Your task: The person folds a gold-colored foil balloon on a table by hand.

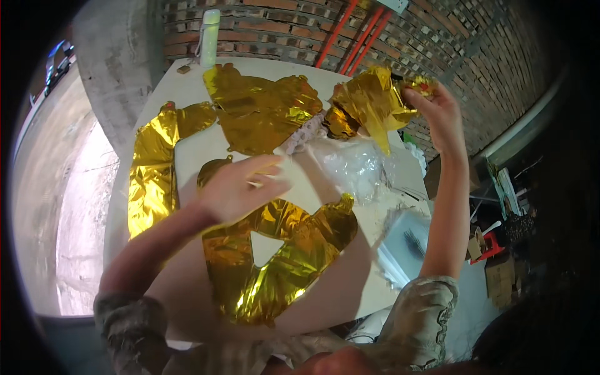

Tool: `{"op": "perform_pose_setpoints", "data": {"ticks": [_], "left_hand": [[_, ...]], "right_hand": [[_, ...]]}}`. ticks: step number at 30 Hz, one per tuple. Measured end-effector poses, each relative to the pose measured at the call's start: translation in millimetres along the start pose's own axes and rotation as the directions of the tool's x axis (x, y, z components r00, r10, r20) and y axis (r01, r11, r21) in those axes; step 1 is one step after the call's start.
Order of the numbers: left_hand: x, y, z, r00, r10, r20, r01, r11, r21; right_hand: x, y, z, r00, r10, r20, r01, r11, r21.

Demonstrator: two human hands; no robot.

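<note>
Foil (375,103) hangs pinched in the right hand (442,111), far right; the left hand (244,187) blurs over a nearer golden shape (312,247), finger grip impossible to tell.

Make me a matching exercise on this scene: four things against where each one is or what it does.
Column one:
1. Right hand
2. Left hand
3. Tall bottle
4. Red pipes

Column two:
A. Running along the brick wall
B. Pinching crumpled gold foil
C. Standing at the far edge of the table
D. Over the nearest gold piece

Right pairs: 1-B, 2-D, 3-C, 4-A.
</note>
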State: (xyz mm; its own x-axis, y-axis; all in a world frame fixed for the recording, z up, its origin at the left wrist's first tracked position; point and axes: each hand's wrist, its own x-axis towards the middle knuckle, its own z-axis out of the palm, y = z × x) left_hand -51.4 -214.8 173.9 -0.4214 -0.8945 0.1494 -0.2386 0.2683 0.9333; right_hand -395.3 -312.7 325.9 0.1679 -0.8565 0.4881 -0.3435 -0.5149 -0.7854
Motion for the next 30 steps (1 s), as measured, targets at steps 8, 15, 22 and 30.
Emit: {"op": "perform_pose_setpoints", "data": {"ticks": [8, 15, 22, 30], "left_hand": [[58.6, -9.9, 73.8, 0.952, -0.142, 0.272, 0.305, 0.533, -0.789], [55.4, -66.7, 97.1, 0.879, -0.476, 0.012, 0.383, 0.693, -0.611], [31.7, -52.3, 105.4, 0.893, -0.439, -0.101, 0.342, 0.807, -0.481], [34.7, -59.1, 111.7, 0.942, -0.318, -0.113, 0.299, 0.941, -0.158]], "right_hand": [[-187.7, 11.7, 109.7, 0.927, -0.183, 0.326, 0.267, 0.935, -0.232], [-254.7, 36.1, 118.9, 0.938, 0.165, 0.305, -0.108, 0.975, -0.196], [-238.6, 49.3, 93.4, 0.899, 0.191, 0.395, -0.121, 0.973, -0.195], [-207.9, 74.8, 129.7, 0.977, -0.113, 0.178, 0.171, 0.920, -0.354]]}}
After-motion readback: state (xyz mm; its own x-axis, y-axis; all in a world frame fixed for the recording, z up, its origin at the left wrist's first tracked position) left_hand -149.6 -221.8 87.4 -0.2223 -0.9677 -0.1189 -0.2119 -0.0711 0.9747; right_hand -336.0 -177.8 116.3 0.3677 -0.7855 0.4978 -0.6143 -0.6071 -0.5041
